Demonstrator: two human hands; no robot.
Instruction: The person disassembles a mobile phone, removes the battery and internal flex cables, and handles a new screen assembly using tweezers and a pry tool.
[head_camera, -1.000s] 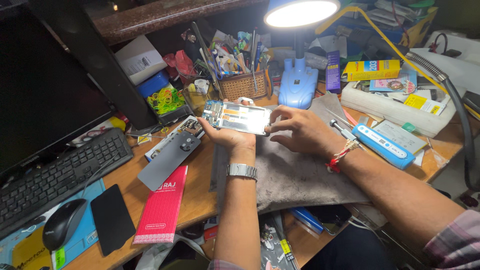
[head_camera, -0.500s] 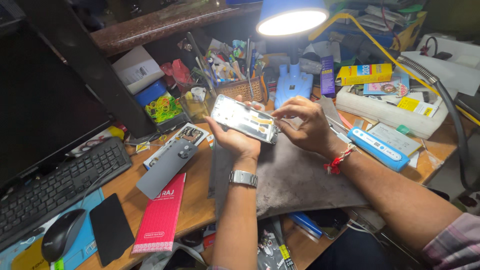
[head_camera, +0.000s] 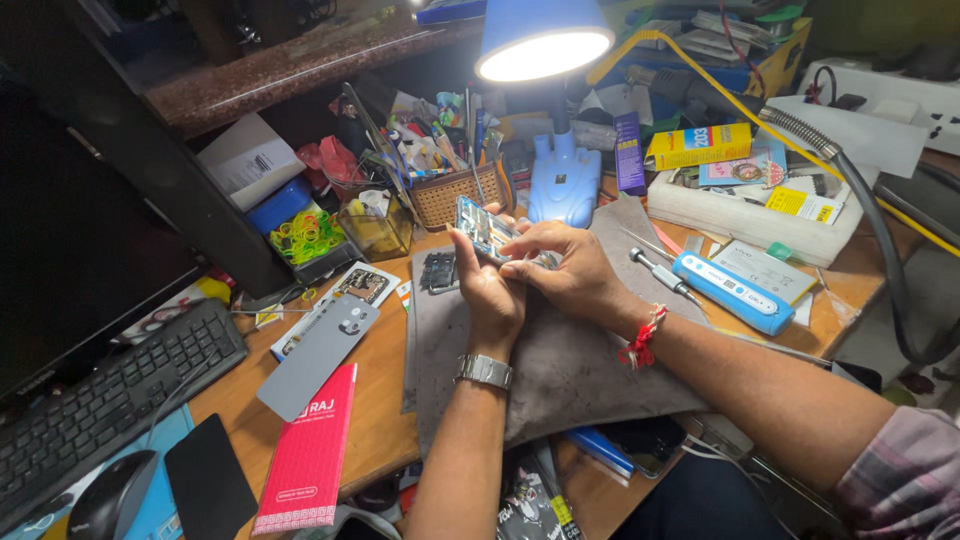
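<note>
Both hands meet above the grey work mat (head_camera: 560, 370) — the left hand (head_camera: 492, 290) cups an opened phone (head_camera: 487, 231) from below, fingers wrapped round its lower edge, while the right hand (head_camera: 570, 272) pinches the same phone at its right end. It is held tilted, bare insides up, under the lit blue desk lamp (head_camera: 545, 45). A small dark part (head_camera: 439, 271) lies on the mat just beside the left hand (what it is I cannot tell). Right of the hands rest a screwdriver (head_camera: 660, 273) and a blue-and-white tool (head_camera: 732, 292) — a grey back cover (head_camera: 320, 355) lies well to the left
</note>
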